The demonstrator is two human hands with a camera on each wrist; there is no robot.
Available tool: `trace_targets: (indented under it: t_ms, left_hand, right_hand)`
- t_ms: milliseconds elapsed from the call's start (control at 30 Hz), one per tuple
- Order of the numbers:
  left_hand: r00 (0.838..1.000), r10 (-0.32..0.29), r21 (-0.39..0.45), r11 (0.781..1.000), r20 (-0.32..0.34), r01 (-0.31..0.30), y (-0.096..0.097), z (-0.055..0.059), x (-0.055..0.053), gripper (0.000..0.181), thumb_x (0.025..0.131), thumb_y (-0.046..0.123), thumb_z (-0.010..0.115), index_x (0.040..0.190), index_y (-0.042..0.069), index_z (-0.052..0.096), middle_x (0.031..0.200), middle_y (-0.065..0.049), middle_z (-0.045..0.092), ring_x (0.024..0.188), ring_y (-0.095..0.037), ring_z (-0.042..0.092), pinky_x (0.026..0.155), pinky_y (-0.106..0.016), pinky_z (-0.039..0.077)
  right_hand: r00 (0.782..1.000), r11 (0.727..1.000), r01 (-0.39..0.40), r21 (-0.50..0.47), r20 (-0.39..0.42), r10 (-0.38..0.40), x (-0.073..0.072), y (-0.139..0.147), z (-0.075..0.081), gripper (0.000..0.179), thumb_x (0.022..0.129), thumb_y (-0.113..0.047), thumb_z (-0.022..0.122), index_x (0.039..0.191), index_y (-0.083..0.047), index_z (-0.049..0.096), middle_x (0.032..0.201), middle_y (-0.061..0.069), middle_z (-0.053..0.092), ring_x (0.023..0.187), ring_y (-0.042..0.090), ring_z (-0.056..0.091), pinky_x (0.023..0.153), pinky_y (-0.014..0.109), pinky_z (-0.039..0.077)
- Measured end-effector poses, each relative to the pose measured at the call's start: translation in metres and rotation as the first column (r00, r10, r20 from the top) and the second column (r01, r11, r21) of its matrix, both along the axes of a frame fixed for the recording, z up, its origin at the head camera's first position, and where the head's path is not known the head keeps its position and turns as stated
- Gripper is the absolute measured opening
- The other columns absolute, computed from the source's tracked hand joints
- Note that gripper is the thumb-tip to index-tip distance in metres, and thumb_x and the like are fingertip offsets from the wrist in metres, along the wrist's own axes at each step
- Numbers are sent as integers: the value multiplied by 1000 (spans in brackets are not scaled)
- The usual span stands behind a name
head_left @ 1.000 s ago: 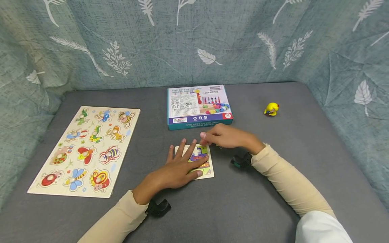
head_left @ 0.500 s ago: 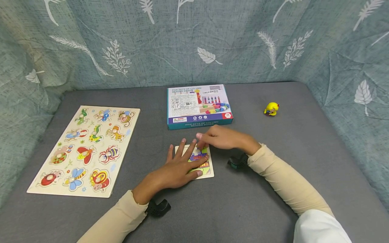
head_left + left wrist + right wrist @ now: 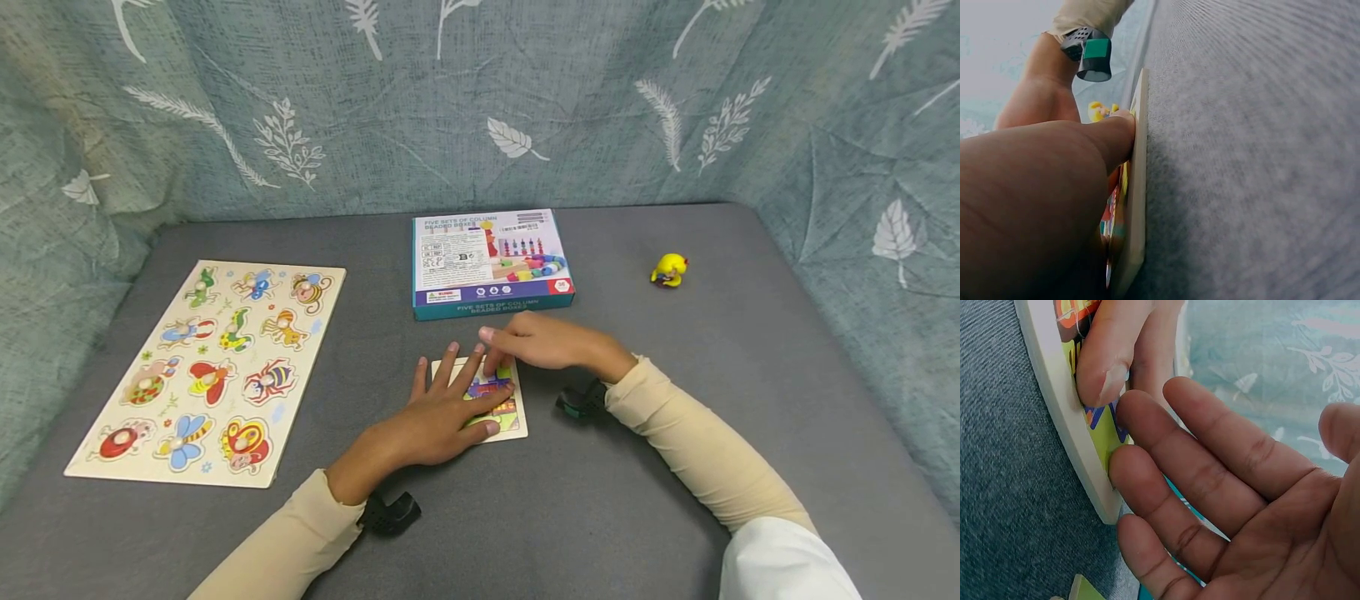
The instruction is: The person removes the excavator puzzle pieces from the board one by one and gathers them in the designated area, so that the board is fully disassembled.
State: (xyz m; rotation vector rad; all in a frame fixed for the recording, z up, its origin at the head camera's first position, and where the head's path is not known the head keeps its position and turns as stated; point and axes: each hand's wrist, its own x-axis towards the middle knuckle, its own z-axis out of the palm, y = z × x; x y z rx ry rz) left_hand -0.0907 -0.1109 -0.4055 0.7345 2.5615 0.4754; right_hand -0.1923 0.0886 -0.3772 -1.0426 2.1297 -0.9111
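A small wooden jigsaw board (image 3: 514,432) with a pale frame and a colourful picture lies on the table. My left hand (image 3: 435,423) rests on it palm down, fingers spread over its left and middle part. My right hand (image 3: 553,340) reaches over the far edge, its fingertips on the picture. In the right wrist view the fingers (image 3: 1141,478) bend gently against the green and purple area, while the thumb stands apart. Part of a loose green piece (image 3: 1087,590) shows at the bottom of that view. Both hands hide much of the picture.
On the left lies a large peg puzzle board (image 3: 213,375) with insect shapes. A boxed bead set (image 3: 491,262) stands behind the hands, close to the right hand. Farther right sits a small yellow toy (image 3: 669,270). A leaf-patterned cloth (image 3: 420,108) hangs behind the table.
My right hand has shifted a little left and farther onto the small jigsaw board. The left hand has stayed in place.
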Motion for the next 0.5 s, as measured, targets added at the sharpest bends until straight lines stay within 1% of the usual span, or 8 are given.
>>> trace_targets:
  t_ms: [233, 367, 500]
  left_hand:
    - [1000, 1, -18, 1000, 1, 0, 0, -1, 2, 53, 101, 49, 43, 152, 37, 33, 162, -6, -8, 142, -35, -24, 104, -65, -14]
    - [1000, 2, -17, 1000, -15, -2, 0, -2, 3, 53, 101, 49, 44, 152, 37, 33, 162, -7, -7, 142, -35, -23, 104, -66, -13]
    - [1000, 4, -23, 1000, -26, -5, 0, -1, 2, 53, 101, 50, 43, 151, 38, 32, 162, -7, -8, 142, -35, -24, 104, -66, -14]
  right_hand:
    - [999, 1000, -18, -14, -38, 17, 2, -3, -2, 51, 106, -37, 35, 93, -11, 78, 92, -6, 71, 91, 13, 63, 86, 33, 48]
    - [997, 1000, -17, -24, -71, 15, 2, -4, -2, 47, 106, -35, 39, 90, -12, 78, 90, -7, 69, 87, 15, 60, 80, 34, 47]
    - [995, 999, -28, -24, -94, 26, 1, -5, -1, 44, 105, -32, 42, 90, -12, 78, 90, -5, 68, 84, 15, 57, 77, 34, 46]
